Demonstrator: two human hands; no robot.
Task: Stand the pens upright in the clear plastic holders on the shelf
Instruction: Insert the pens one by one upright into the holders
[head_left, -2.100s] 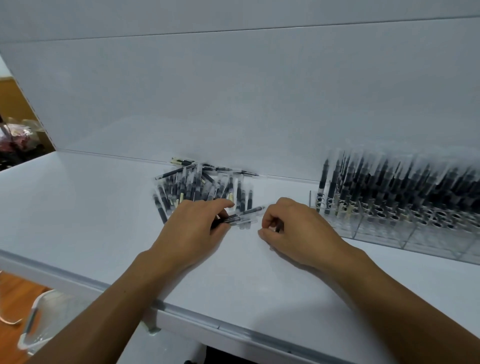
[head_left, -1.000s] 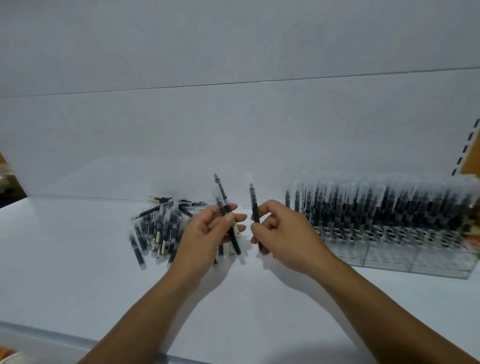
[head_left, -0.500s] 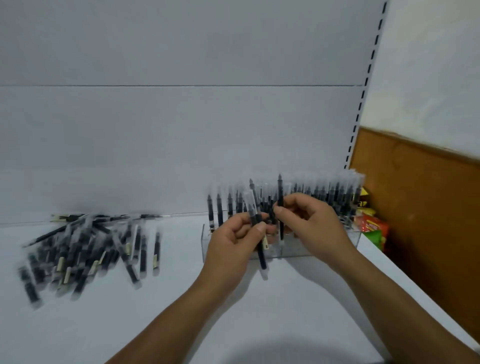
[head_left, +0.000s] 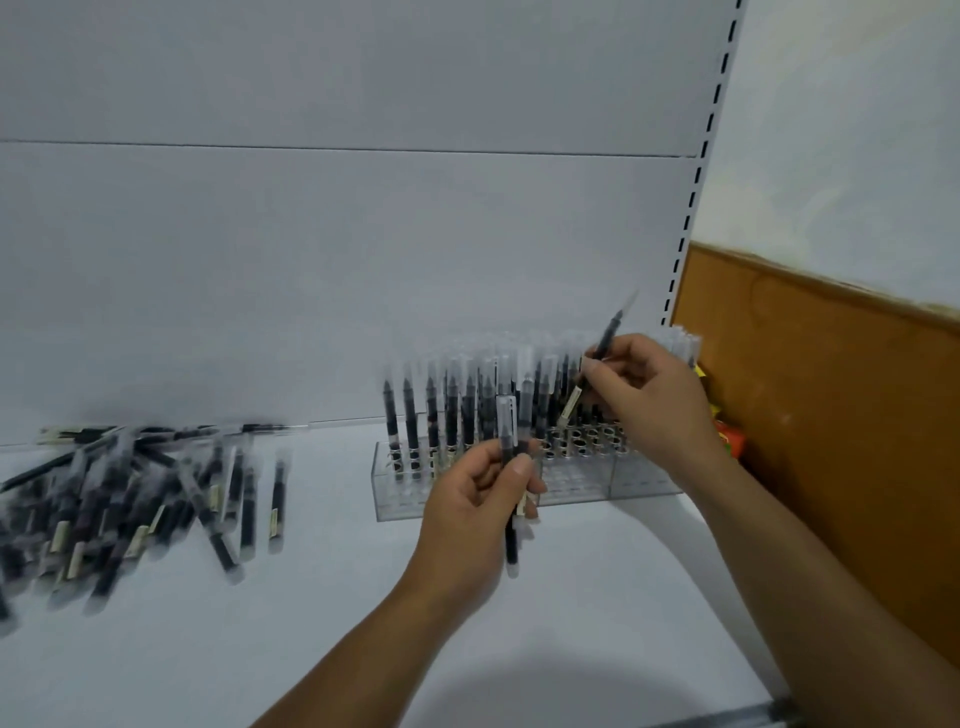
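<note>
A clear plastic holder (head_left: 644, 480) stands at the back right of the white shelf (head_left: 311, 623), with several black pens upright in it. My right hand (head_left: 644, 400) pinches one black pen (head_left: 605, 345), tilted, above the holder's right half. My left hand (head_left: 478, 514) grips a few pens (head_left: 510, 540), held roughly upright just in front of the holder. A loose pile of black pens (head_left: 130, 499) lies flat on the shelf at the left.
The shelf's white back panel rises behind everything. A slotted upright (head_left: 691, 208) and a brown board (head_left: 831, 441) close off the right side. Colourful packets (head_left: 727, 441) show beside the holder's right end. The shelf's front edge (head_left: 727, 719) runs at the bottom right.
Both hands picked pens off the pile and carried them right to the holder. Since half a second ago my right hand moved its pen rightward over the holder and tilted it.
</note>
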